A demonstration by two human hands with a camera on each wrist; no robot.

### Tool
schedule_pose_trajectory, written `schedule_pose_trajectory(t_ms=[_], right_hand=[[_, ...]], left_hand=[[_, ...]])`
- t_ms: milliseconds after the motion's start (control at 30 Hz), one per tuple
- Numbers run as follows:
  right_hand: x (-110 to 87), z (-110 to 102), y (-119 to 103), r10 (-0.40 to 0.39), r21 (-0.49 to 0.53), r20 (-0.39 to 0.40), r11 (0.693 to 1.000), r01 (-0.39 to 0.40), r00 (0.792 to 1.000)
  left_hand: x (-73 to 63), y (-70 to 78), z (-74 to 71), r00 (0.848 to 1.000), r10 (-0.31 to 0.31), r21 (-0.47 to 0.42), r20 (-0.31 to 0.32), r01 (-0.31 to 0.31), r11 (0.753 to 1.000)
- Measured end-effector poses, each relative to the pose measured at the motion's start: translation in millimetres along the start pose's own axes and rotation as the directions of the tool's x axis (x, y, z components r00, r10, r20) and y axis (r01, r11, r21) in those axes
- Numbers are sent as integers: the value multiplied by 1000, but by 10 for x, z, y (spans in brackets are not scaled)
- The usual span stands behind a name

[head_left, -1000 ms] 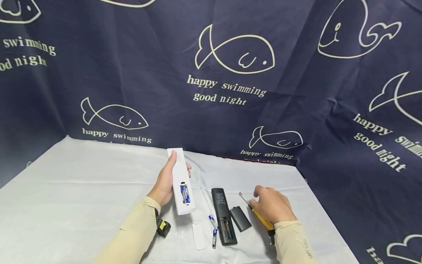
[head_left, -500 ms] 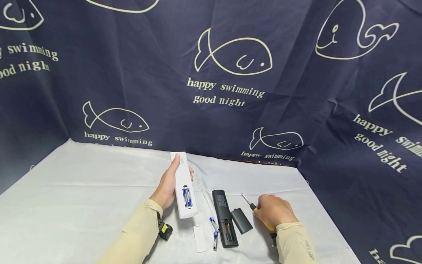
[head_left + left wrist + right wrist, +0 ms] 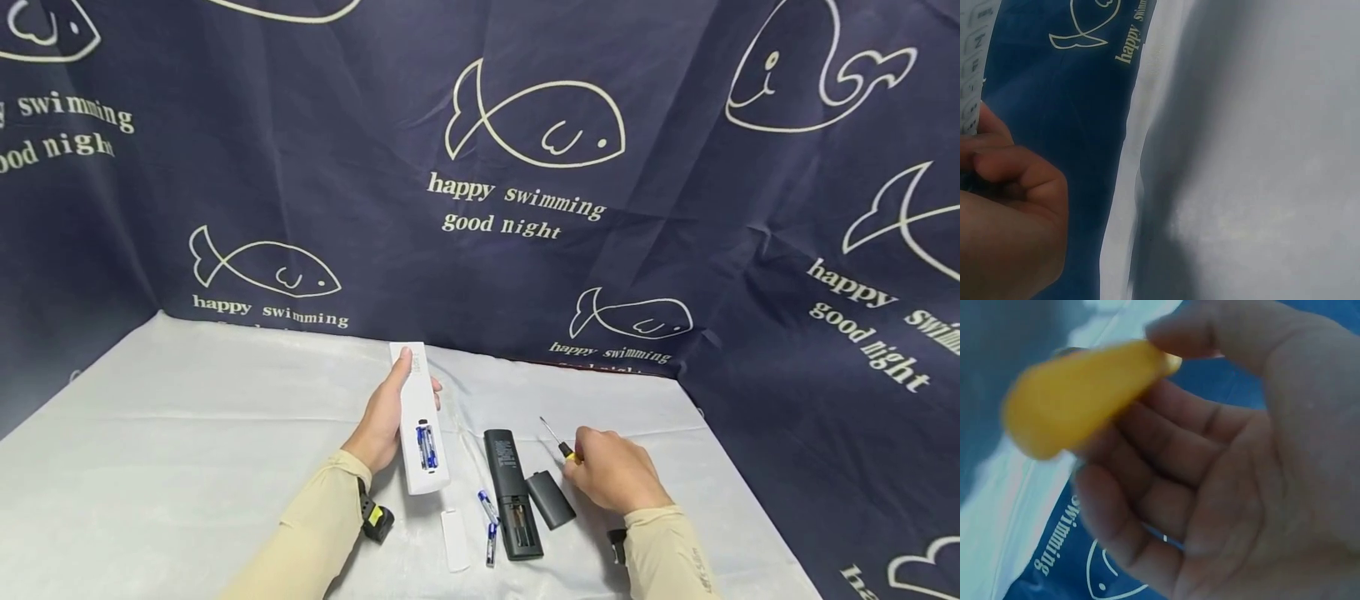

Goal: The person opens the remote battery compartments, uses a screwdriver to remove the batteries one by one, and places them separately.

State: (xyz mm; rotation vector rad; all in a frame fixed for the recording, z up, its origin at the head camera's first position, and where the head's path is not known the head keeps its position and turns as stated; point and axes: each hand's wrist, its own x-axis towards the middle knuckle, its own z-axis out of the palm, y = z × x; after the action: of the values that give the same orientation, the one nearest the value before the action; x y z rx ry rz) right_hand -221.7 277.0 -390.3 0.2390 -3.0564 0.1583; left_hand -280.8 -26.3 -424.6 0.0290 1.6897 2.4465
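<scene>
My left hand (image 3: 381, 421) grips a white remote control (image 3: 415, 392) with its back up, the thumb lying along the upper part. Two blue batteries (image 3: 426, 447) sit in its uncovered compartment; buttons show on the remote's other face in the left wrist view. My right hand (image 3: 617, 471) pinches a screwdriver by its yellow handle (image 3: 1079, 394), between thumb and fingers. Its thin metal shaft (image 3: 550, 428) points up and left, toward the back of the table. In the right wrist view the handle is blurred and the shaft is hidden.
On the white cloth (image 3: 210, 475) lies a black remote control (image 3: 504, 458), back up, compartment uncovered. Its black cover (image 3: 551, 500) is to the right. Two loose batteries (image 3: 491, 543) and a white cover (image 3: 454, 540) lie to the left. A dark printed curtain (image 3: 375, 183) stands behind.
The screwdriver in my right hand has lifted and tipped, its shaft now reaching further up and left. My left hand and the white remote have shifted slightly right in view.
</scene>
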Motion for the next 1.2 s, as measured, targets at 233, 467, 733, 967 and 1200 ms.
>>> schedule_pose_trajectory(t_ms=[233,467,733,967,1200], right_hand=[[34,-6,-97,1,103,-126,995,12,992],[58,25,-151,-4,72,-122,997,13,992],[51,22,-173,6,78,-98,997,2,995],[40,33,-211,2,108,-150,994,14,989],[38,37,-269,-4,81,-145,997,16,989]], left_hand=[[0,11,0,1000,-4,1,10,4,1000],[-5,31,-5,1000,11,-11,12,-10,1000],[0,36,32,999,40,-47,24,-39,998],[9,27,35,999,32,-31,39,-31,999],[8,16,21,999,28,-35,35,-27,999]])
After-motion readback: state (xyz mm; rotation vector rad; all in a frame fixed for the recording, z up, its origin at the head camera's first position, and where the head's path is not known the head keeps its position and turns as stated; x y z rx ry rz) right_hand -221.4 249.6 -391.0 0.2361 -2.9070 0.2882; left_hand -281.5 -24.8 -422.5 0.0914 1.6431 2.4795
